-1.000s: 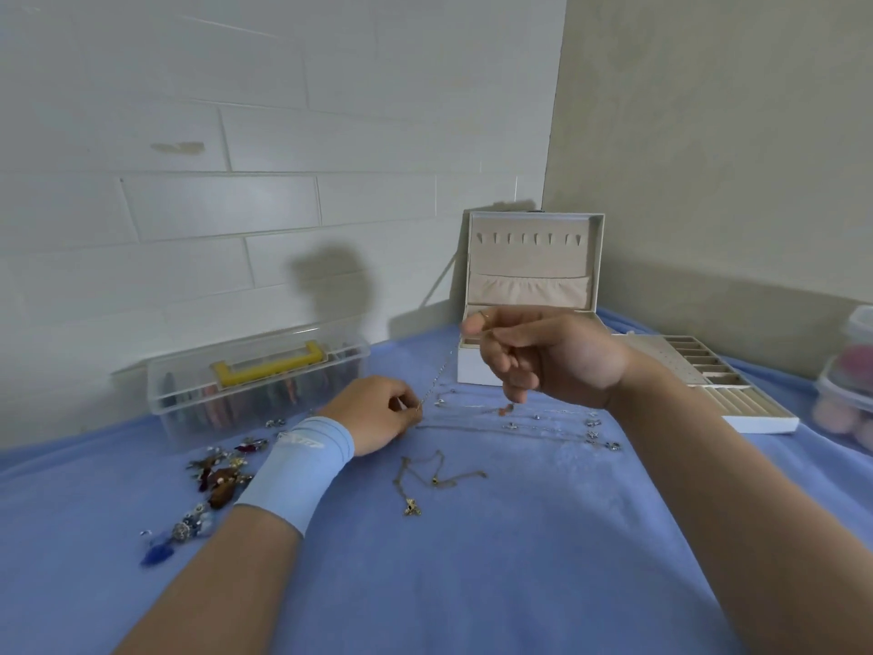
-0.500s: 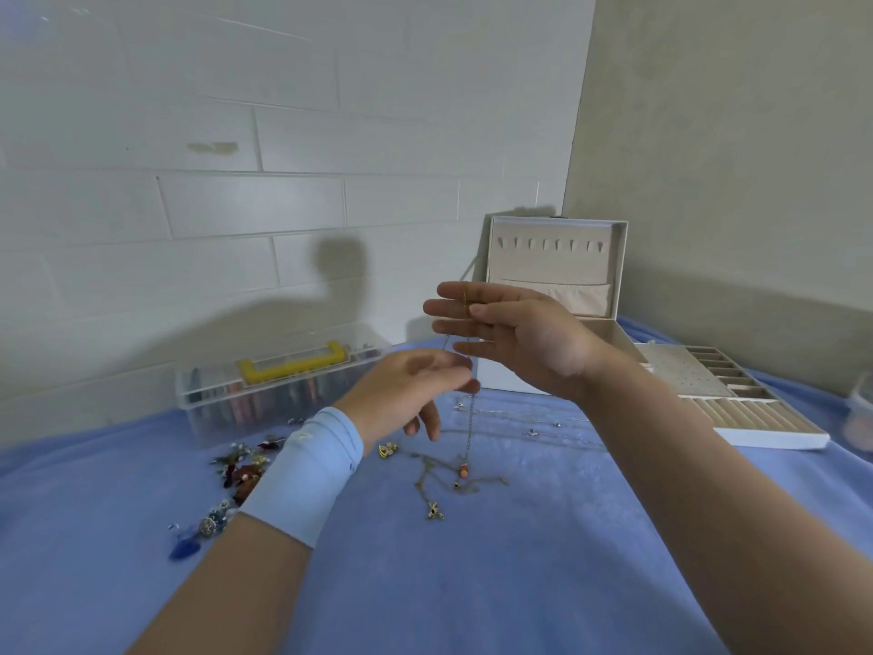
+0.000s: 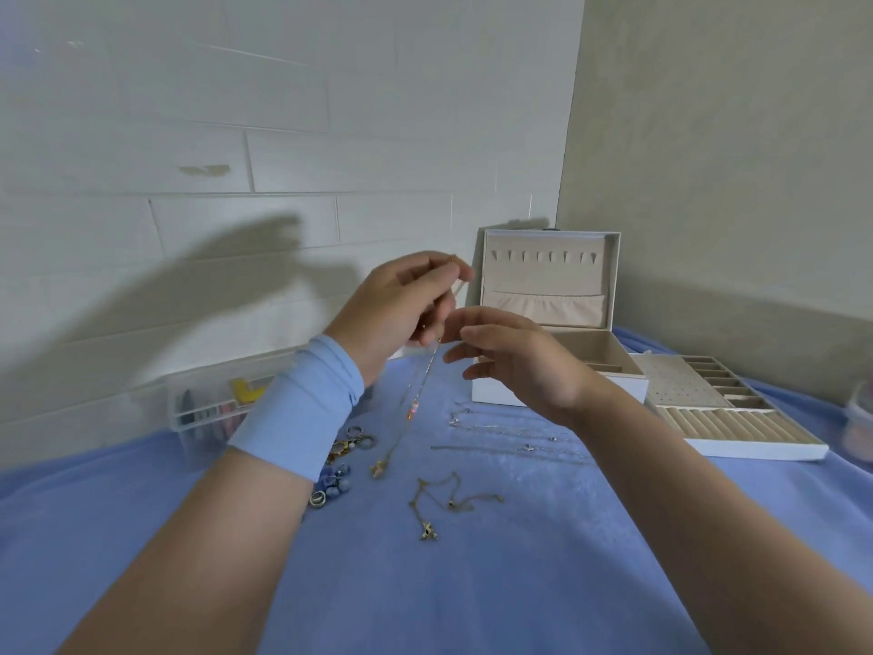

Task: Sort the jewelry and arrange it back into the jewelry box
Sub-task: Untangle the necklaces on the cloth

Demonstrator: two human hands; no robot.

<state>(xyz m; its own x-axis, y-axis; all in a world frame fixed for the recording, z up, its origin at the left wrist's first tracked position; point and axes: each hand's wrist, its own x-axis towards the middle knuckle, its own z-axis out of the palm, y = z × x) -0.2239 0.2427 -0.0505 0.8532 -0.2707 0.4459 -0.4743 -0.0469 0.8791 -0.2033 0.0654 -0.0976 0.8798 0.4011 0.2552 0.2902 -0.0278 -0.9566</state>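
Up has come the left grip (image 3: 392, 304), which now pinches the top end of the thin necklace (image 3: 414, 410) between thumb and forefinger, where half a second ago the right grip (image 3: 515, 361) carried it. The right grip has sunk and stands with fingers loosely spread just beside the chain (whether a fingertip touches it I cannot tell).

Nearest, well in front of the jewelry box (image 3: 491, 394), a gold necklace (image 3: 449, 498) lies crumpled on the blue cloth (image 3: 472, 583). Between it and the box, several silver chains (image 3: 510, 437) lie straightened side by side.

Left of the box's front, the held necklace hangs slantwise in the air. Its lower end reaches down to the cloth or just above it. By my judgement it is almost weightless, limp, and quick to knot or snag. It is best held at the clasp end, as now, and allowed to hang free. It looks like a fine pale chain with a small pink-orange bead partway down and a gold charm at the bottom.

Farthest, the box stands open, with a row of hooks in its raised lid.
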